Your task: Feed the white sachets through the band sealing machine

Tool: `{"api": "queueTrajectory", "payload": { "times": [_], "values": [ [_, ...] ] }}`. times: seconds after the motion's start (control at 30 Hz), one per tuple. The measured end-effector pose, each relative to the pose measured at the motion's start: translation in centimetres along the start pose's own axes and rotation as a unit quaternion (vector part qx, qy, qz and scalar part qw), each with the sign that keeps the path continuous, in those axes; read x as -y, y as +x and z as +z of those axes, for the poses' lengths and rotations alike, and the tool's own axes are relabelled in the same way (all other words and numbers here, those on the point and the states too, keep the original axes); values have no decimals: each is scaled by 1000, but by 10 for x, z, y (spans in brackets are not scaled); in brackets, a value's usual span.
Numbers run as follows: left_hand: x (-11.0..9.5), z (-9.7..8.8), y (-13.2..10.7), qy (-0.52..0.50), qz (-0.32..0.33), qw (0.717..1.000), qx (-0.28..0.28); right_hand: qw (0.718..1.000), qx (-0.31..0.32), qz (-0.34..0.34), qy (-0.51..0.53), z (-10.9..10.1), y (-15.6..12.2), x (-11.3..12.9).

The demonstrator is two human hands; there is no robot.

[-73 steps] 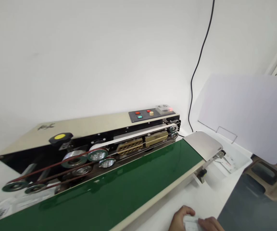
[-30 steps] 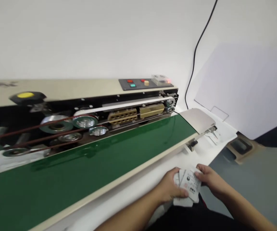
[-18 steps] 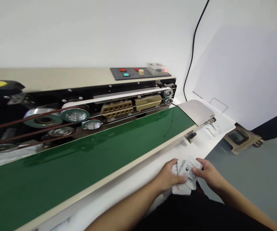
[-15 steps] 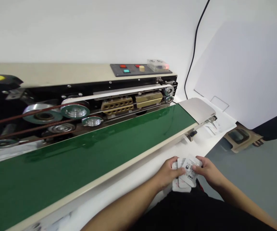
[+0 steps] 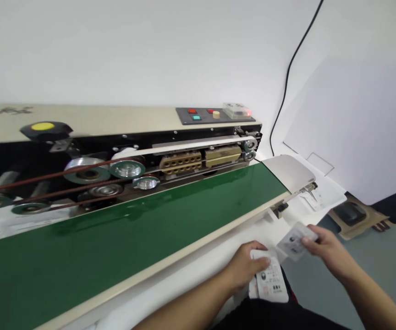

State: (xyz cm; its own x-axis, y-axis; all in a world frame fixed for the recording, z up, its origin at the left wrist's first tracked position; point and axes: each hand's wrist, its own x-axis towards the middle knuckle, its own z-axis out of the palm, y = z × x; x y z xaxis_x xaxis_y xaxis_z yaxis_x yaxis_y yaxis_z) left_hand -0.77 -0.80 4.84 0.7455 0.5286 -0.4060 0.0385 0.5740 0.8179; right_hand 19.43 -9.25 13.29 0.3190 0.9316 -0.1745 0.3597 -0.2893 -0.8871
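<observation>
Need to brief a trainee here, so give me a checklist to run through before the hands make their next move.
1. Right hand has a grip on its packet: ok, pinched under the thumb.
2. Left hand secures the other packets: ok, thumb on top, packets overlapping.
3. Print on the right hand's packet readable: not ok, too blurred.
4. Both hands away from the pulleys: ok, they are on the near side of the green belt.
5. Red light glowing: ok.
6. Belt running: cannot tell.
</observation>
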Motion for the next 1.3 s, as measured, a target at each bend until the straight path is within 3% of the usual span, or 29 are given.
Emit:
{"api": "queueTrajectory", "payload": {
  "times": [0.07, 0.1, 0.17, 0.23, 0.33, 0.4, 0.47, 0.6, 0.77, 0.87, 1.07, 1.3],
  "values": [
    [1, -1, 1, -3, -4, 1000, 5, 980, -128, -125, -84, -21, 5, 19],
    [2, -1, 2, -3, -7, 1000, 5, 955, -185, -201, -119, -30, 9, 30],
    [5, -1, 3, 3, -14, 1000, -4, 878, -260, -349, -200, -38, 23, 53],
    [7, -1, 3, 13, -14, 1000, -16, 785, -283, -469, -289, -38, 46, 71],
    [8, -1, 0, 7, -18, 1000, -19, 655, -278, -581, -395, -30, 91, 86],
    [8, -2, 0, -5, -24, 1000, -14, 599, -274, -612, -437, -26, 119, 89],
    [9, -4, 2, -1, -26, 1000, -11, 571, -274, -616, -468, -24, 142, 89],
    [21, -12, 13, 49, -12, 999, -14, 568, -278, -591, -501, -26, 169, 88],
    [38, -22, 27, 48, 42, 998, 15, 574, -278, -568, -520, -24, 186, 86],
    [41, -24, 28, 51, 42, 998, 14, 579, -271, -557, -531, -22, 194, 84],
    [30, -18, 25, 85, 23, 996, -14, 595, -254, -550, -528, -18, 203, 81],
    [14, -13, 16, 123, -1, 992, -30, 589, -210, -565, -538, -10, 201, 86]
  ]
}}
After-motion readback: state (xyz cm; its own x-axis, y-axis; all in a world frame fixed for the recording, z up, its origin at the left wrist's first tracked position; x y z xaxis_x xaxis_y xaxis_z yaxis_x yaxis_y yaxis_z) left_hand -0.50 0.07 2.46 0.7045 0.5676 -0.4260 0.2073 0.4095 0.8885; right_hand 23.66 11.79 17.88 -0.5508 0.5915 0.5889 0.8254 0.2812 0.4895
